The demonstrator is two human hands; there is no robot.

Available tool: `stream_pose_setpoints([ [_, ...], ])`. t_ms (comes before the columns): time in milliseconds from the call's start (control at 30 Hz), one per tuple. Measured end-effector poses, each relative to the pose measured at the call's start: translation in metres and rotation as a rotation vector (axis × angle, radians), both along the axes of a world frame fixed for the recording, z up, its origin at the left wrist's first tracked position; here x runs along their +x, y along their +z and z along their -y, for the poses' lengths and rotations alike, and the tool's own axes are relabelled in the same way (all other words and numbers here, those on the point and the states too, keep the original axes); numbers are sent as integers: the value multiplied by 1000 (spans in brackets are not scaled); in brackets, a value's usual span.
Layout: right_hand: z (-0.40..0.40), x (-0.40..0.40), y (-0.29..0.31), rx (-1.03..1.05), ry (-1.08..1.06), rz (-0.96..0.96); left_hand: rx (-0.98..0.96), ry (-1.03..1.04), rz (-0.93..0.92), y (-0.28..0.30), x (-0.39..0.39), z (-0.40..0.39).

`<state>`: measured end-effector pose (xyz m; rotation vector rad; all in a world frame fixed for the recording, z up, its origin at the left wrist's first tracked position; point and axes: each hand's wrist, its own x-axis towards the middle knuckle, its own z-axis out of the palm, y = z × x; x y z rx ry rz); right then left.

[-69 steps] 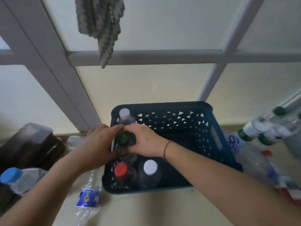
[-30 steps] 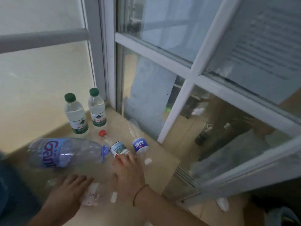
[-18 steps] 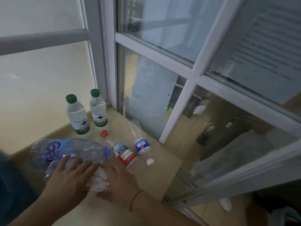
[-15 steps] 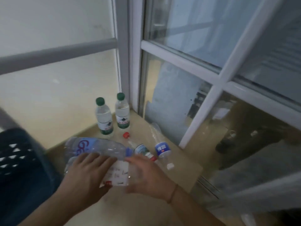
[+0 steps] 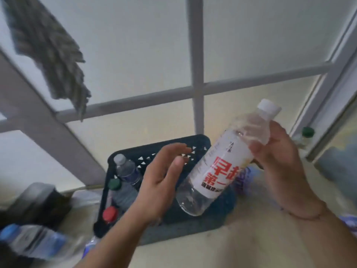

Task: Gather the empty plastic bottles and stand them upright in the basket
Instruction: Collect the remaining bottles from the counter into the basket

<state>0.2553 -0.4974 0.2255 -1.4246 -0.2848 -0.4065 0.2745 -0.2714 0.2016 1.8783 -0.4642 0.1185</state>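
Note:
A clear bottle with a white label, red characters and a white cap (image 5: pixel 222 167) hangs tilted above the dark blue basket (image 5: pixel 146 153), cap up and to the right. My right hand (image 5: pixel 278 159) grips its upper part near the neck. My left hand (image 5: pixel 164 178) is open beside the bottle's lower half, fingers spread, not clearly touching it. Along the basket's left side stand a grey-capped bottle (image 5: pixel 125 167), a green-capped bottle (image 5: pixel 117 188) and a red-capped bottle (image 5: pixel 110 214).
A blue-capped bottle (image 5: pixel 29 240) lies at the lower left next to a dark box (image 5: pixel 36 200). Another blue-labelled bottle (image 5: pixel 90 248) lies in front of the basket. A green-capped bottle (image 5: pixel 305 136) stands at the far right by the window frame. A grey cloth (image 5: pixel 50 55) hangs above.
My view has swung left, from the bottles by the window corner back to the basket. The white-labelled bottle has been lifted off the ledge and now hangs over the basket in my right hand.

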Motion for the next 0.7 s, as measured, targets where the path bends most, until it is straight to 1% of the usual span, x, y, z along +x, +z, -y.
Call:
stream_pose_setpoints([
  [33, -19, 8, -1, -31, 19, -10, 28, 93, -17, -1, 5, -25],
  [67, -37, 17, -5, -91, 27, -27, 101, 168, -42, -2, 8, -48],
  [100, -55, 25, -12, -183, 15, -48, 218, 221, -54, -5, 11, -70],
  [167, -88, 41, -28, -476, -34, -96, 483, 265, -17, -12, 10, -103],
  [200, -101, 48, -37, -651, -45, -117, 570, 275, 9, -15, 7, -115],
  [233, -113, 55, -47, -823, -33, -141, 616, 287, 25, -19, 4, -124],
  [300, -132, 65, -71, -1093, 71, -215, 622, 344, 36, -28, -2, -140],
  [367, -143, 72, -92, -1289, 226, -294, 531, 440, -17, -38, -5, -157],
  [400, -145, 73, -100, -1347, 298, -325, 470, 477, -62, -42, -5, -165],
  [433, -145, 74, -106, -1359, 357, -354, 418, 503, -106, -46, -6, -172],
  [533, -135, 74, -111, -1245, 462, -405, 330, 535, -147, -56, -9, -193],
  [700, -124, 68, -108, -1203, 683, -446, 335, 591, -154, -82, -16, -224],
])
